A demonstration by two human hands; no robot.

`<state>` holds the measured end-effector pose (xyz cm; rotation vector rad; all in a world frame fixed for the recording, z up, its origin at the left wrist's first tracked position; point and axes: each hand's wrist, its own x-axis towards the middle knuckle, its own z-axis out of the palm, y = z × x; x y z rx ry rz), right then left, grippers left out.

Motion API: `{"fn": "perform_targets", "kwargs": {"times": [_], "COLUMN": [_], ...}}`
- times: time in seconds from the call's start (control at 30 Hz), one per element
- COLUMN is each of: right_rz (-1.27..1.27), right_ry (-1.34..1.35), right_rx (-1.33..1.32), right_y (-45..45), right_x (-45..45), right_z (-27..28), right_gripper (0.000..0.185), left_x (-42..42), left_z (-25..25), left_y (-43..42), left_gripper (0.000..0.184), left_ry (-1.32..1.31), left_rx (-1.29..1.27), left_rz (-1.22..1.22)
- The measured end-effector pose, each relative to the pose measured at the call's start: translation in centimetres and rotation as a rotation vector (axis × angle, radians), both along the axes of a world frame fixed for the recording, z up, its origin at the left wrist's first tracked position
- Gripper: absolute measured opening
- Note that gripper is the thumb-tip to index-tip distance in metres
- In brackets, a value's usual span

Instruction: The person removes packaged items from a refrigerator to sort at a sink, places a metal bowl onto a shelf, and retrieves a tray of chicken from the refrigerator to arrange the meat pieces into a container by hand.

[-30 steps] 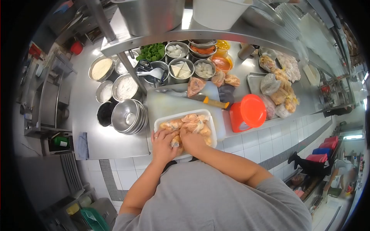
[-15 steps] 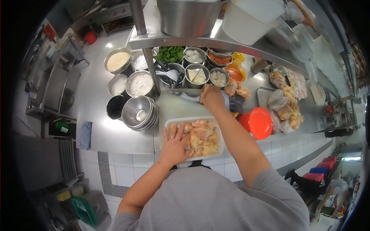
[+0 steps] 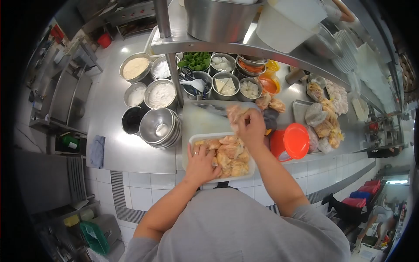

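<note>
My right hand (image 3: 253,129) is closed on a piece of raw chicken (image 3: 235,115), lifted above the far right corner of a white tray (image 3: 235,177). Raw chicken pieces (image 3: 227,157) fill that tray near the table's front edge. Inside it, my left hand (image 3: 201,165) rests on the chicken at the left side, fingers apart and slightly bent. A pale cutting board (image 3: 198,120) lies under and behind the tray. On the board's far edge is a knife (image 3: 213,107), partly hidden by my right hand and the chicken piece.
Stacked steel bowls (image 3: 159,126) stand left of the board. Behind are steel containers of flour (image 3: 160,94), leafy greens (image 3: 194,61) and white triangular pieces (image 3: 224,86). A red container (image 3: 295,140) stands at right, before bagged food (image 3: 323,122). A steel shelf (image 3: 244,47) overhangs the back.
My right hand has come back from the far side of the board toward the tray, a raw chicken piece now showing in its fingers. My left hand's fingers have bent a little more.
</note>
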<state>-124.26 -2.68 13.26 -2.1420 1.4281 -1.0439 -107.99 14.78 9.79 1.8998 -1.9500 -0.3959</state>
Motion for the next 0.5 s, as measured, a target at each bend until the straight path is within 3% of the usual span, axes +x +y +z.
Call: {"fn": "perform_targets", "kwargs": {"times": [0.03,0.13,0.2,0.23,0.33,0.4,0.5], "right_rz": [-0.031,0.098,0.379,0.375,0.333,0.306,0.454], "right_ry": [-0.122,-0.022,0.37,0.369,0.485,0.777,0.881], "right_rx": [0.031,-0.137,-0.312,-0.313,-0.19,0.267,0.334], "right_y": [1.7,6.3,8.1,8.4,9.1,8.0,6.4], "right_x": [0.9,2.5,2.2,1.9,1.8,3.2,5.8], "right_z": [-0.2,-0.9,-2.5,-2.9,-4.1,-5.3,-5.5], "right_gripper": [0.025,0.041,0.052,0.052,0.045,0.035,0.029], "left_x": [0.0,-0.1,-0.1,-0.1,-0.2,-0.4,-0.4], "left_z": [-0.1,-1.0,-1.3,-1.3,-1.1,-0.8,-0.5], "left_y": [-0.1,-0.3,-0.2,-0.3,0.1,-0.1,-0.3], "left_gripper": [0.06,0.053,0.057,0.057,0.059,0.063,0.067], "left_ry": [0.001,0.018,-0.019,-0.021,0.005,0.01,0.018], "left_rx": [-0.002,-0.016,-0.038,-0.039,-0.052,0.004,0.004], "left_rz": [-0.006,0.041,0.088,0.084,0.133,0.131,0.11]}}
